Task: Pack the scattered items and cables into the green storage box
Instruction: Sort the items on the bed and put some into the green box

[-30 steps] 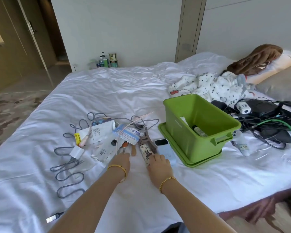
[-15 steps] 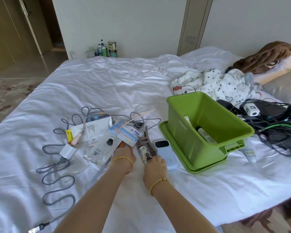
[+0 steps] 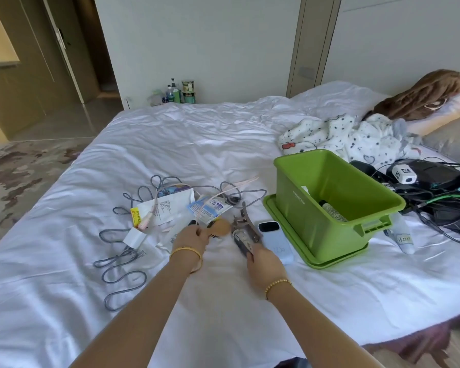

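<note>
The green storage box [image 3: 298, 211] stands on its lid on the white bed, right of centre, with a bottle [image 3: 332, 210] inside. My left hand [image 3: 190, 239] grips a small wooden spoon [image 3: 219, 227], lifted just off the sheet. My right hand [image 3: 262, 260] is shut on the handle of a metal plier-like tool [image 3: 242, 231]. A pale blue power bank [image 3: 275, 241] lies between the tool and the box. Left of my hands lie a grey cable [image 3: 122, 274], a white charger [image 3: 135, 238], paper packets [image 3: 168, 208] and a pink cable.
A tangle of black and green cables with a white device [image 3: 402, 173] lies right of the box, beside a white tube [image 3: 404, 239]. Spotted clothing [image 3: 351, 136] and a brown garment [image 3: 422, 95] sit near the pillows. Bottles stand on the floor by the far wall.
My left hand has picked up the wooden spoon and my right hand has closed on the tool's handle; both were lying flat on the items a second ago.
</note>
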The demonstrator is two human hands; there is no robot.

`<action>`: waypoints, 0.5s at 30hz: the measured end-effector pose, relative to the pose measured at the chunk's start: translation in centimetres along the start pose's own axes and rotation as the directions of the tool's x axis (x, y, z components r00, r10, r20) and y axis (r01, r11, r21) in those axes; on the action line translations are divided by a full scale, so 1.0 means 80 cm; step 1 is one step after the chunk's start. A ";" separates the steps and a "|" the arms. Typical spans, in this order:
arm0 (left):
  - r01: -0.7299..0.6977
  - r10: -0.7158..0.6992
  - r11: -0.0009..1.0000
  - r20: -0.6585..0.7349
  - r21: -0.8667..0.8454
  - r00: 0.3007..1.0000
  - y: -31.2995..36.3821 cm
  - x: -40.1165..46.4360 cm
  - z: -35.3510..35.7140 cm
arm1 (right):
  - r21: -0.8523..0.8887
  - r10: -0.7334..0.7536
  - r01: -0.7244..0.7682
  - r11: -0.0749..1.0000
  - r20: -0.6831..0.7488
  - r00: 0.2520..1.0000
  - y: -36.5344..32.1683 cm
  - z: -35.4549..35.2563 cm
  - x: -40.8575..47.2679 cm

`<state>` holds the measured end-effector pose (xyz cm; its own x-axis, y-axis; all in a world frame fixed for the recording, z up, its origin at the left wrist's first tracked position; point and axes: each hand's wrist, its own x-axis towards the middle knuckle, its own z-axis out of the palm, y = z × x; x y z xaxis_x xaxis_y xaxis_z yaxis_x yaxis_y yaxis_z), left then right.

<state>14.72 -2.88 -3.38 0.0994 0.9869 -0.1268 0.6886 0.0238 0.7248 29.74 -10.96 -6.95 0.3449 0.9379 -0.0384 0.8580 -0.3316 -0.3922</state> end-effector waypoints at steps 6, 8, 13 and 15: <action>0.075 -0.146 0.740 -0.051 -0.668 0.988 0.010 -0.022 -0.035 | 0.759 0.124 -0.074 0.647 -0.010 0.992 -0.009 -0.027 -0.020; 0.054 -0.141 0.621 -0.044 -0.782 0.989 0.020 -0.030 -0.047 | 0.846 0.126 -0.030 0.533 -0.044 0.991 -0.018 -0.037 -0.021; 0.016 -0.099 0.549 -0.046 -0.836 0.994 0.063 -0.051 -0.057 | 0.966 0.209 0.053 0.254 -0.108 0.972 -0.037 -0.086 -0.017; 0.012 -0.050 0.578 -0.021 -0.816 0.999 0.085 -0.056 -0.049 | 0.963 0.240 0.093 0.252 -0.156 0.958 -0.029 -0.111 -0.018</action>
<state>16.15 -6.49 4.75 0.0502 0.9876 -0.1487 -0.1873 0.1556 0.9699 30.61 -12.44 2.15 0.5958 0.8031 0.0122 -0.1181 0.1026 -0.9877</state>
